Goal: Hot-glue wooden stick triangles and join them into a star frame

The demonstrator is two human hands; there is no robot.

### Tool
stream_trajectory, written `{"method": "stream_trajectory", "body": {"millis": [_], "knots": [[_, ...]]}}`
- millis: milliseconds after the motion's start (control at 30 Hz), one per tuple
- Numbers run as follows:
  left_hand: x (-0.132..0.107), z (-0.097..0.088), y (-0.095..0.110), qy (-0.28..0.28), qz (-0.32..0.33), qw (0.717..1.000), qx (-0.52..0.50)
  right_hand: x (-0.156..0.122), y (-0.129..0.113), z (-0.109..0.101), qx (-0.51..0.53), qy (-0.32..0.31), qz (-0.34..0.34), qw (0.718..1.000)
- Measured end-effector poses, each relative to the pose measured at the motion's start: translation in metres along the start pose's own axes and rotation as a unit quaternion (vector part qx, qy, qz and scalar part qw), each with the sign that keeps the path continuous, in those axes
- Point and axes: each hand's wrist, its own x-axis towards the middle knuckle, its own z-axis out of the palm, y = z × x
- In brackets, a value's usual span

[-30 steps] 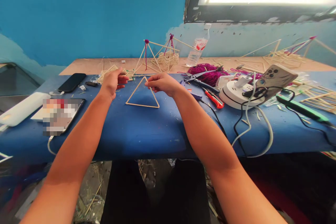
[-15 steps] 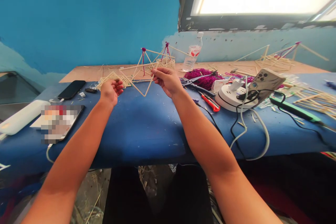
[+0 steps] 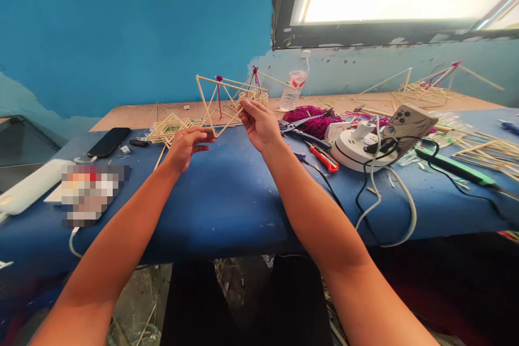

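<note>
- Head view: your right hand point(image 3: 259, 123) is pinched on a stick triangle point(image 3: 201, 90), near the corner at its right.
- Your left hand point(image 3: 188, 147) has its fingers partly spread, tips at the triangle's lowest corner; you cannot tell here whether they grip it.
- The triangle stands tilted, one corner down, between your two hands, which are apart.
- In view it overlaps the tied stick frame point(image 3: 219, 80) behind it; whether the two touch cannot be told.
- The blue tabletop point(image 3: 227, 200) stretches between your forearms, from below your hands to its front edge near your lap.
- Left side: a stick lattice point(image 3: 167, 128) lies just beyond your wrist; a dark phone point(image 3: 108, 142) lies farther out.
- Right side is tighter: shears point(image 3: 310, 139) lie just past your hand, against purple yarn point(image 3: 314, 121).
- A red knife point(image 3: 324, 158) follows, then a round power hub point(image 3: 357, 151), with a white cable point(image 3: 412, 216) looping toward the front edge.
- The wooden board point(image 3: 121, 114) borders the back, against the wall.
</note>
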Motion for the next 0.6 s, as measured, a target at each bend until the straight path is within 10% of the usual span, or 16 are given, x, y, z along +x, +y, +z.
{"method": "stream_trajectory", "body": {"millis": [600], "knots": [[-0.0032, 0.0032, 0.0034, 0.060, 0.029, 0.996, 0.067, -0.0058, -0.0031, 0.0052, 0.009, -0.018, -0.004, 1.000]]}}
